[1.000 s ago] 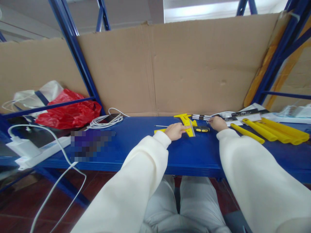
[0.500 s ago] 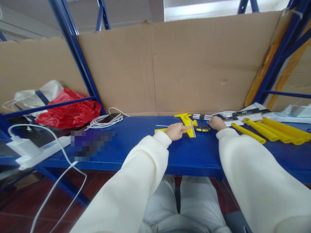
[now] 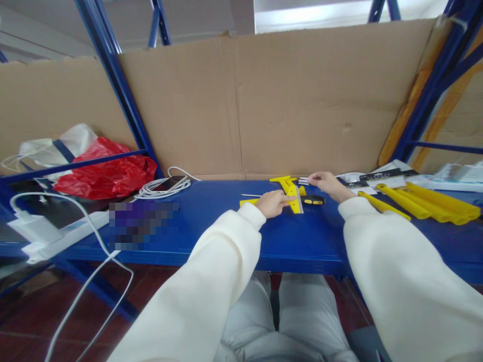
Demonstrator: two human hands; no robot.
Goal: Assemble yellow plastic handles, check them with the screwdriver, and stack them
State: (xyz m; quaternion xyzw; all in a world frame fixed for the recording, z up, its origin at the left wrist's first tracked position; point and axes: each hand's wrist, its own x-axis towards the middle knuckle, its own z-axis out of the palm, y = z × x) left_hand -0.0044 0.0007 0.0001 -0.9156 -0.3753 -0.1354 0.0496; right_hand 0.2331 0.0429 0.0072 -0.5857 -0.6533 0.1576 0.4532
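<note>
My left hand (image 3: 270, 204) is closed on a yellow plastic scraper head (image 3: 295, 205), which has a metal blade strip along its right side. Just behind it lie more yellow scraper parts (image 3: 281, 179). A screwdriver with a black-and-yellow handle (image 3: 314, 200) rests on the table, its thin shaft showing left of the scraper head. My right hand (image 3: 330, 185) is above the back of the table, fingertips bent together at a few slim black-and-white striped pieces (image 3: 302, 181). Those fingers partly cover the pieces, so what is pinched cannot be made out.
Several yellow tube handles (image 3: 433, 201) lie on the right of the blue table (image 3: 215, 221), near black-and-white packets (image 3: 381, 178). At left are a coiled white cable (image 3: 164, 188), a power strip (image 3: 71, 236) and a red plastic bag (image 3: 109, 171). A cardboard wall (image 3: 302, 100) stands behind.
My right hand has moved left from the right end of the striped pieces, now covering more of them. My left hand keeps its place on the scraper head.
</note>
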